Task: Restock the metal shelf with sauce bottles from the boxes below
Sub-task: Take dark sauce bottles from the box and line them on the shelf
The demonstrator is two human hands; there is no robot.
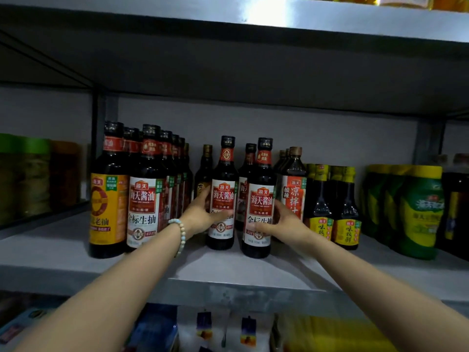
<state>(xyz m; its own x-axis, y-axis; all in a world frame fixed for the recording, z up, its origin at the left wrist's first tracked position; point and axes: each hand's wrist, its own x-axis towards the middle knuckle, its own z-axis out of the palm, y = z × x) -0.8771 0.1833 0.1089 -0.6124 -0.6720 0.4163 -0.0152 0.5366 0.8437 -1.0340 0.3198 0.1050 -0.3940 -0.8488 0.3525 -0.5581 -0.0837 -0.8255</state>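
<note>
Head view shows both your hands already on the task's things. Your left hand [203, 214] curls round the far bottle [223, 194], and your right hand [281, 222] wraps the near bottle [261, 199] just to its right. Both bottles stand upright on the metal shelf [228, 268], long axes vertical, almost touching. The right-hand one sits closer to the front edge, so it probably needs the longer push — straight away from you.

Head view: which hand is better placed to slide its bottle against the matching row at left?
Likely left. The left hand grips the middle bottle, nearest the matching row, with a gap between. The right hand grips the front bottle further right, the middle bottle in its way.
</note>
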